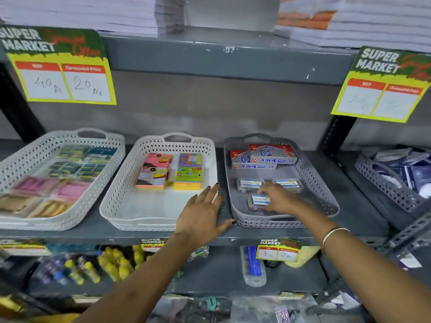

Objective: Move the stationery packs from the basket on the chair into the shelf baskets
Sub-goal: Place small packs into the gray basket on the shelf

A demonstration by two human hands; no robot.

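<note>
A grey-painted metal shelf unit (224,59) fills the view, its paint chipped along the upper edge. A dull grey back wall (210,108) sits behind the middle tier. Black perforated steel uprights (335,134) frame the bay. 2 yellow-and-green supermarket price cards (63,66) hang from the upper tier, which carries stacked white paper reams (77,12). Light is even and flat.

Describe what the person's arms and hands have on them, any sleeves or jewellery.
Both forearms are bare, with no sleeves in view. The left hand wears a thin ring on one finger and has dark-painted nails. The right hand shows no ring that I can make out; its wrist carries a slim gold-coloured bangle.
</note>
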